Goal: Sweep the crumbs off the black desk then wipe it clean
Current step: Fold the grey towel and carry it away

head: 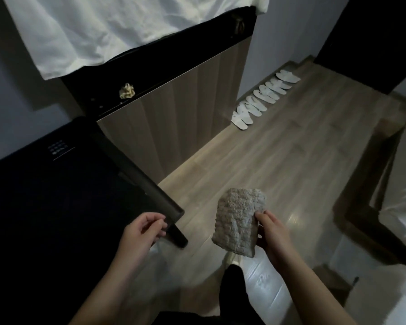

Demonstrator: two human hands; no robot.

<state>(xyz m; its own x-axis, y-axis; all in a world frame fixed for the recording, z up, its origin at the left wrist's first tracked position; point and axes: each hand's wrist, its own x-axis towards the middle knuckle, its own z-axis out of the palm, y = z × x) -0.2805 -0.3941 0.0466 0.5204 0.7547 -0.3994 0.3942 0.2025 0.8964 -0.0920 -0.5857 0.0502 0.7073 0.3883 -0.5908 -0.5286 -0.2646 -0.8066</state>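
At corner of black desk, wood floor open to rt: L hand loosely curled, empty, by desk edge; R hand grips folded grey cloth above floor.

White slippers in row along wall (wood floor); white sheet above.

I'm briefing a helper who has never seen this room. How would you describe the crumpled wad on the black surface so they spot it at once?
Find the white sheet draped over the far end of the black desk. Just beside its hanging edge, on the bare black strip above the wood-grain panel, lies the crumpled wad. It is the only pale yellowish, scrunched lump there.
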